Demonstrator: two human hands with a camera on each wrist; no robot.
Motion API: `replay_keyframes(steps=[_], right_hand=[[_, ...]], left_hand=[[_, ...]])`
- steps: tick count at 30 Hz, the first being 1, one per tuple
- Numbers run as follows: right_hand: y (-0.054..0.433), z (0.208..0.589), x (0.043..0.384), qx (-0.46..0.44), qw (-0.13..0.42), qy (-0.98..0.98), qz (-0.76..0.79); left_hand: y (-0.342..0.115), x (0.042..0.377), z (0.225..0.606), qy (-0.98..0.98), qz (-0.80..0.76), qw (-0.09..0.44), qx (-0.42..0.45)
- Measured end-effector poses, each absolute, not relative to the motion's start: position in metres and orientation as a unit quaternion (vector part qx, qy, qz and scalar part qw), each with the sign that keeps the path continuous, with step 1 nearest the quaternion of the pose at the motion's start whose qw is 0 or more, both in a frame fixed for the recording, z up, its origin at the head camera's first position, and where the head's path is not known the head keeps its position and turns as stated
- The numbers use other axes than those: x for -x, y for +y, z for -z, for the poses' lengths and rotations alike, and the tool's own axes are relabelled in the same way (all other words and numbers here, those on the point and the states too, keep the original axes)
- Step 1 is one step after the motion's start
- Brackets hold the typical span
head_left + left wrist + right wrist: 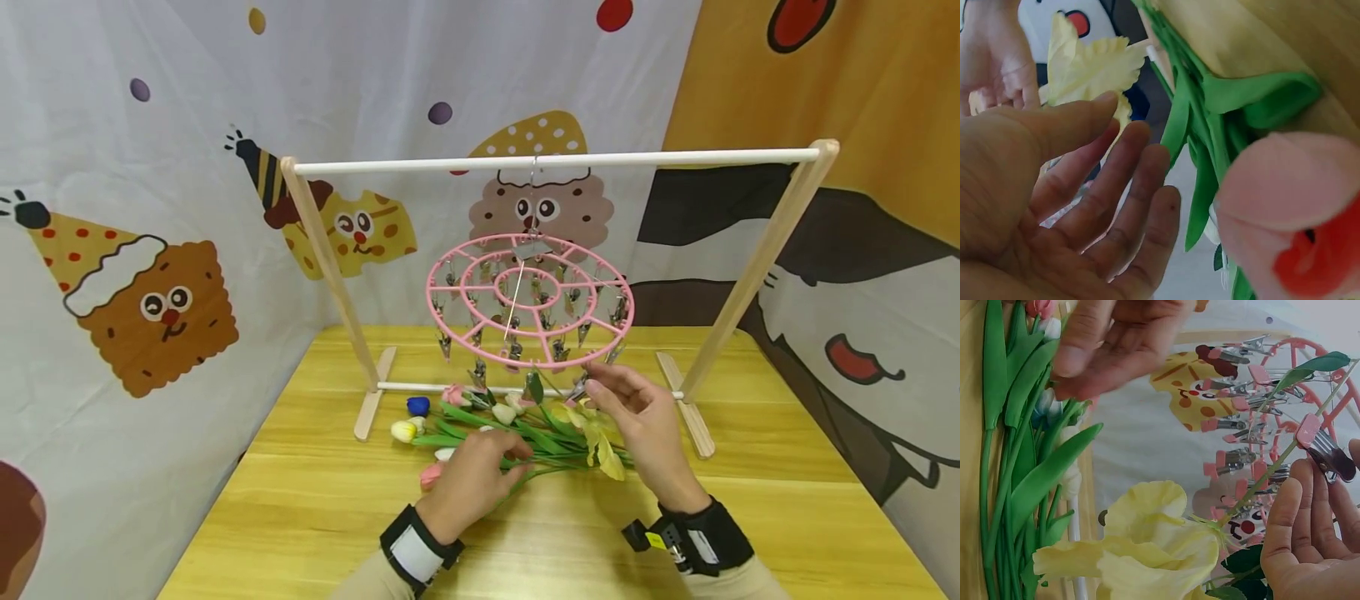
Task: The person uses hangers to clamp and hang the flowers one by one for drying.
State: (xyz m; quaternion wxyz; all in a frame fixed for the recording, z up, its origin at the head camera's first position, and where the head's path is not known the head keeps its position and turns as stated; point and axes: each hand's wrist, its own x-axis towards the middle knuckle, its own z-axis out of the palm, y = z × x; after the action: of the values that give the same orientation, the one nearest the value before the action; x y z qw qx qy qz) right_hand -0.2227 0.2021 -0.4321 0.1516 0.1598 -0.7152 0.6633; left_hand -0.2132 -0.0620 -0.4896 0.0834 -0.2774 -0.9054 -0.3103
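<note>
My right hand pinches a metal clip with pink pads at the right front rim of a pink round clip hanger. Those pads sit across the green stem of a yellow artificial flower, whose bloom hangs down toward the table. My left hand hovers above the near part of a heap of artificial tulips, its fingers loosely bent and holding nothing. A pink tulip lies beside that hand, with green leaves around it. Part of the right thumb is outside the right wrist view.
A wooden stand with a white top bar carries the hanger by its hook. Several other clips hang below the rings. A blue flower and a white-yellow tulip lie at the heap's left on the wooden table. Behind hangs a cartoon-printed cloth.
</note>
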Motion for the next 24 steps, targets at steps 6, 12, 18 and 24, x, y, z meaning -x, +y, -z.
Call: replay_keyframes(steps=[6, 12, 18, 24], right_hand=[[0.210, 0.431, 0.224, -0.163, 0.150, -0.716, -0.662], [0.217, 0.428, 0.228, -0.145, 0.151, -0.719, -0.663], [0.223, 0.427, 0.231, -0.140, 0.153, -0.725, -0.656], [0.228, 0.428, 0.232, -0.142, 0.153, -0.728, -0.653]], left_hand=[[-0.054, 0.217, 0.491, -0.919, 0.242, 0.066, 0.305], [-0.046, 0.224, 0.488, -0.921, 0.203, 0.076, 0.324], [-0.039, 0.236, 0.490, -0.923, 0.153, 0.103, 0.339], [-0.039, 0.246, 0.498, -0.924, 0.142, 0.105, 0.338]])
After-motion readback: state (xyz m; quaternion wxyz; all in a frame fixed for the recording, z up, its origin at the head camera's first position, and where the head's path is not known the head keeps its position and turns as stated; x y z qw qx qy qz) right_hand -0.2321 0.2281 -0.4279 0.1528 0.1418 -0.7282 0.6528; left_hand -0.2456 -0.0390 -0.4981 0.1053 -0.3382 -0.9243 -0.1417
